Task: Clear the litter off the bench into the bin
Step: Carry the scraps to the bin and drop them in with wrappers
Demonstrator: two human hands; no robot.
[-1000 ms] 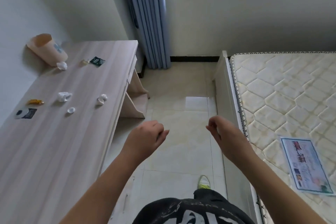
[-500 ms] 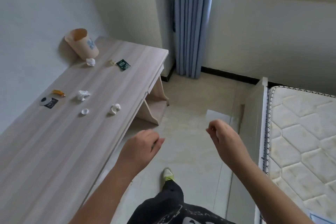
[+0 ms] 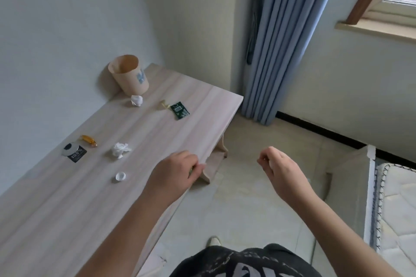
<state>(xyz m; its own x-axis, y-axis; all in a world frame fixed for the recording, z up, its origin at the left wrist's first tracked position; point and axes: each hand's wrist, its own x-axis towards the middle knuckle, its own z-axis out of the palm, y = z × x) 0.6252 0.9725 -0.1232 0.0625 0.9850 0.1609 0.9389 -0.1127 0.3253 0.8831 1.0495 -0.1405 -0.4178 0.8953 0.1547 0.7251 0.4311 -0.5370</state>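
Note:
A beige bin (image 3: 128, 74) leans against the wall at the far end of the light wooden bench (image 3: 67, 220). Litter lies on the bench: a crumpled paper ball (image 3: 136, 100), a green packet (image 3: 179, 110), an amber wrapper (image 3: 89, 140), a black-and-white packet (image 3: 74, 153), a crumpled tissue (image 3: 120, 150) and a white cap (image 3: 120, 176). My left hand (image 3: 177, 171) hovers over the bench's near edge with curled fingers and covers the spot where a small white scrap lay. My right hand (image 3: 279, 168) is in the air over the floor, fingers curled, holding nothing.
A blue curtain (image 3: 276, 47) hangs in the corner beyond the bench. A bed with a quilted mattress (image 3: 400, 198) stands at the right. Tiled floor (image 3: 258, 198) runs between bench and bed. My foot (image 3: 213, 242) is on the floor below.
My view has turned left and closer to the bench. My left hand moved from over the floor to the bench's near edge, over the small white scrap. The right hand kept its pose.

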